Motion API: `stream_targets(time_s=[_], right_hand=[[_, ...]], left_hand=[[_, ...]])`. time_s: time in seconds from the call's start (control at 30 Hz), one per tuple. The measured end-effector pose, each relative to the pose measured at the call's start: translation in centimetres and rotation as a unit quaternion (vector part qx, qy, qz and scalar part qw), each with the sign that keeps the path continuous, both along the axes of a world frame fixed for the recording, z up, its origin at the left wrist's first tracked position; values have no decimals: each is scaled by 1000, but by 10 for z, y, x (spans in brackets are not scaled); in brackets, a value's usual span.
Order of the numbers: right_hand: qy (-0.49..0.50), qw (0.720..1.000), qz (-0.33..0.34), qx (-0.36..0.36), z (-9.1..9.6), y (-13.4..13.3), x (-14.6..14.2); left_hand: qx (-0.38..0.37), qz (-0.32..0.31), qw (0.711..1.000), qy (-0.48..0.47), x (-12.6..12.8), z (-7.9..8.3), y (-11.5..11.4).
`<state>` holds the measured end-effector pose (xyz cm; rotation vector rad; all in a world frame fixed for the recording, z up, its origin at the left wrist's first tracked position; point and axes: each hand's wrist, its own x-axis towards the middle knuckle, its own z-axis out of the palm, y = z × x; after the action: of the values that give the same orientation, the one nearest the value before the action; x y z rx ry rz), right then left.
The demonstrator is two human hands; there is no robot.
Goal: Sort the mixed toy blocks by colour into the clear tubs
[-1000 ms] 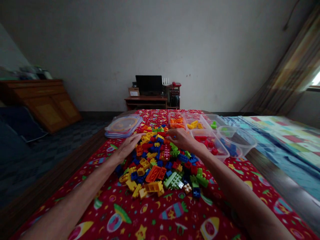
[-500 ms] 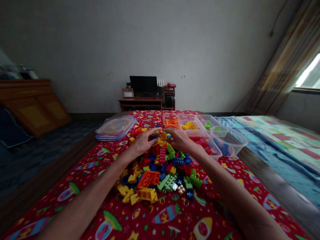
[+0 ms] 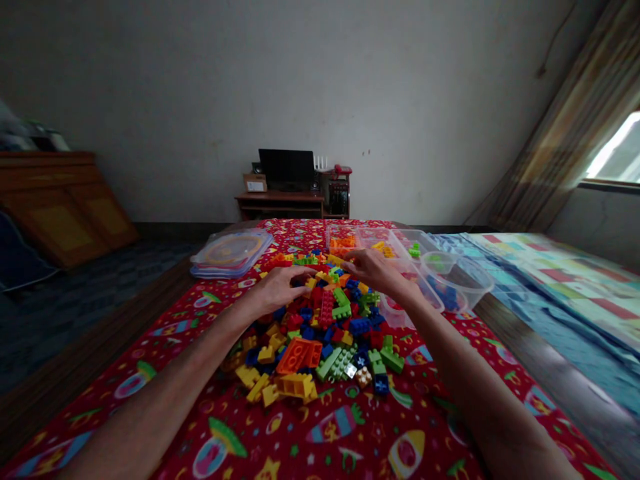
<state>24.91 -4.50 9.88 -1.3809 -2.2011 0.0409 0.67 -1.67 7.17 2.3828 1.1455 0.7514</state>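
Right hand [image 3: 377,272] slid away from left hand [image 3: 279,290].

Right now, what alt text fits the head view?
A person's left hand and right hand reach over a heap of colourful plastic building bricks on a red printed bedspread, beside clear plastic tubs of bricks.

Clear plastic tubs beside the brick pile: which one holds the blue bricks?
The clear plastic tub at the far right, holding blue bricks; the tubs behind it hold orange bricks, yellow bricks and green bricks.
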Motion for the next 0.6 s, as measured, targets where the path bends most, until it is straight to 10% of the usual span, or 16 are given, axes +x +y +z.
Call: stream_targets(time_s=[0.47,0.6], right_hand=[[236,934,-261,-59,0,37,65],[394,890,-206,-101,-7,52,72]], left_hand=[[75,45,996,16,4,7,-7],[84,45,995,1,5,8,-9]])
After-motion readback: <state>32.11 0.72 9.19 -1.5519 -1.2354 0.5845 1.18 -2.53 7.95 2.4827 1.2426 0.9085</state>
